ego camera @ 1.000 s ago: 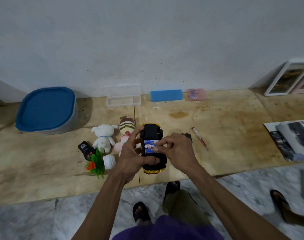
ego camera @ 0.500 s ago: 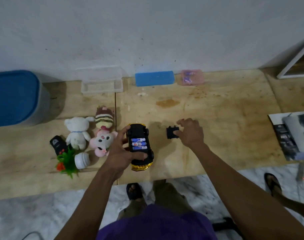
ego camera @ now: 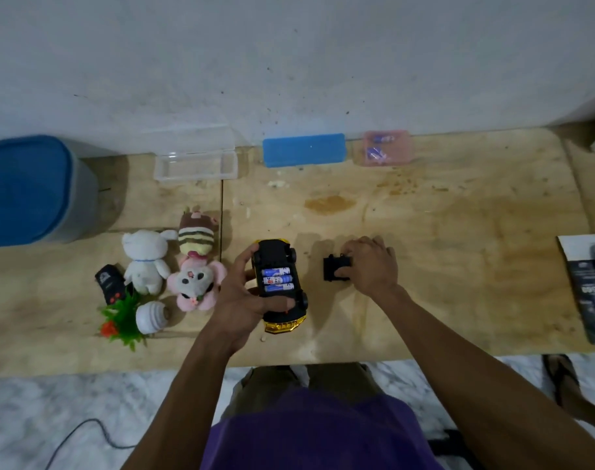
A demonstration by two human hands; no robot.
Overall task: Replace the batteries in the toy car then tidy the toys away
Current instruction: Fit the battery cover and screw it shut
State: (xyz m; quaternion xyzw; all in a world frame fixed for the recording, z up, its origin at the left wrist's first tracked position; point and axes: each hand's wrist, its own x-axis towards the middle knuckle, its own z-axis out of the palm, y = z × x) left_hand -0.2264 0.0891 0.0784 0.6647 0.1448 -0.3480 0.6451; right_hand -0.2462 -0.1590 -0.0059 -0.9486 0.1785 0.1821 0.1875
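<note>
magazine [ego camera: 591,286] at the table's [ego camera: 458,212] right edge, blue sponge [ego camera: 303,149] by the wall [ego camera: 289,56]

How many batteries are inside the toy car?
3. They lie side by side in the car's open underside: top battery, middle battery, bottom battery. The left hand holds the car; none looks hidden.

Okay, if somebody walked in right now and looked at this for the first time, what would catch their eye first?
Probably the upturned toy car in the middle, held by the left hand, with three blue batteries showing in its open underside. Just to its right, the right hand rests on a small black cover lying on the wooden board. To the car's left sits a cluster of plush toys, and a big blue-lidded bin stands at far left.
</note>
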